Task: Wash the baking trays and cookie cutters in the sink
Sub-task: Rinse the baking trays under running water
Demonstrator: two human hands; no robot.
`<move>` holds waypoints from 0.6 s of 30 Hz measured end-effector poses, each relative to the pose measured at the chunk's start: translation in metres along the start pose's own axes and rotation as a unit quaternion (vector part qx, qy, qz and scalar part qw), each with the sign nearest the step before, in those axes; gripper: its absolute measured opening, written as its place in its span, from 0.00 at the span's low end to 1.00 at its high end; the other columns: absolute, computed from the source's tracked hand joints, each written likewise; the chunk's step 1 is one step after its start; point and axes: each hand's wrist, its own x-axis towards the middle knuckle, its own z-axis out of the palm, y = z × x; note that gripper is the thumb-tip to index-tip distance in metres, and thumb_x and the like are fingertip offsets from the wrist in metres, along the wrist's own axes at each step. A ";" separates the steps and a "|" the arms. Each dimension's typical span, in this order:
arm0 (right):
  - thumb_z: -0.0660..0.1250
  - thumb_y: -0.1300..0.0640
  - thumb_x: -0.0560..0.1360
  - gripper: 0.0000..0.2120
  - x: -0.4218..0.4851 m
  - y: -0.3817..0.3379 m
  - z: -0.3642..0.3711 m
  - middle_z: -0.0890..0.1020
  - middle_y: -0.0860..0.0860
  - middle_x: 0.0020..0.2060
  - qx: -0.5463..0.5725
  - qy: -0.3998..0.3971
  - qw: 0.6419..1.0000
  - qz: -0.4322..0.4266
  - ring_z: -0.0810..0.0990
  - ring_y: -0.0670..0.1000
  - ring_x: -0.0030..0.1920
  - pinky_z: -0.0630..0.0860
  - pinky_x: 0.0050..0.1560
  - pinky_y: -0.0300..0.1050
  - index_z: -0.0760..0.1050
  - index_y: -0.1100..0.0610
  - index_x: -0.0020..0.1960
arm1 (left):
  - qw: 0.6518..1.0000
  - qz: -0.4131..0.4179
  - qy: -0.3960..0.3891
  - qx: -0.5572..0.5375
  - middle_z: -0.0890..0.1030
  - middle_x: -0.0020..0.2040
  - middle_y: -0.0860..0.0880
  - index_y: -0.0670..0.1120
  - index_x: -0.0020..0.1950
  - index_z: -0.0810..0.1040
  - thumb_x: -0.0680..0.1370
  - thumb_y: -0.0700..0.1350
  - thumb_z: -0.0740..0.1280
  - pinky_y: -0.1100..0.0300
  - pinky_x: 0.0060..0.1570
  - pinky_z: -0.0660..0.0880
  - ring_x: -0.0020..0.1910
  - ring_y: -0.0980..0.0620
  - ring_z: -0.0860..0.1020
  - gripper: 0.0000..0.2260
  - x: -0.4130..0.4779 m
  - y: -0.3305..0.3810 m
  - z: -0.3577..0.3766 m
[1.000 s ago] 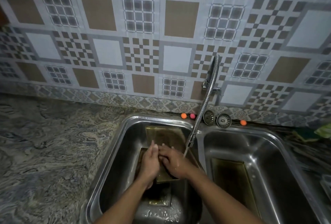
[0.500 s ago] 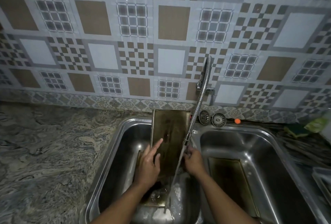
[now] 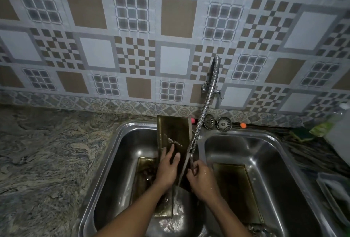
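A dark rectangular baking tray stands on end in the left sink basin, leaning back over the far rim. My left hand presses flat on its face with straight fingers. My right hand grips the tray's right edge low down, under the running water. A second tray lies flat on the left basin floor. A third tray lies in the right basin. No cookie cutters can be made out.
The flexible metal tap hose hangs from the tiled wall and pours water between my hands. Two metal drain strainers and small orange and pink balls sit behind the sinks. A granite counter spreads left; a rack sits far right.
The tray rose from lying low in the basin to standing on end. My left hand went flat onto its face; my right hand moved to its right edge under the water.
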 end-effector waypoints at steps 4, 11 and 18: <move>0.68 0.48 0.72 0.06 0.000 0.005 0.013 0.78 0.47 0.33 0.000 0.012 0.999 -0.034 0.78 0.44 0.34 0.75 0.32 0.39 0.72 0.46 0.42 | 0.988 -0.007 -0.056 -0.141 0.76 0.68 0.48 0.50 0.70 0.73 0.80 0.61 0.57 0.59 0.65 0.72 0.67 0.53 0.74 0.24 -0.001 0.017 0.013; 0.63 0.46 0.76 0.14 -0.011 0.008 0.042 0.72 0.42 0.58 0.100 -0.046 0.989 -0.093 0.72 0.37 0.60 0.72 0.58 0.37 0.72 0.43 0.60 | 0.989 -0.058 0.001 -0.135 0.82 0.56 0.49 0.48 0.64 0.73 0.83 0.43 0.59 0.64 0.50 0.75 0.58 0.51 0.80 0.10 -0.005 0.020 -0.004; 0.46 0.36 0.79 0.29 -0.003 0.022 0.054 0.53 0.42 0.77 -0.009 -0.095 0.995 0.030 0.45 0.45 0.77 0.44 0.77 0.52 0.51 0.43 0.78 | 0.997 -0.042 0.004 -0.060 0.72 0.70 0.54 0.57 0.79 0.54 0.82 0.41 0.62 0.54 0.68 0.69 0.68 0.53 0.72 0.29 -0.013 -0.004 -0.026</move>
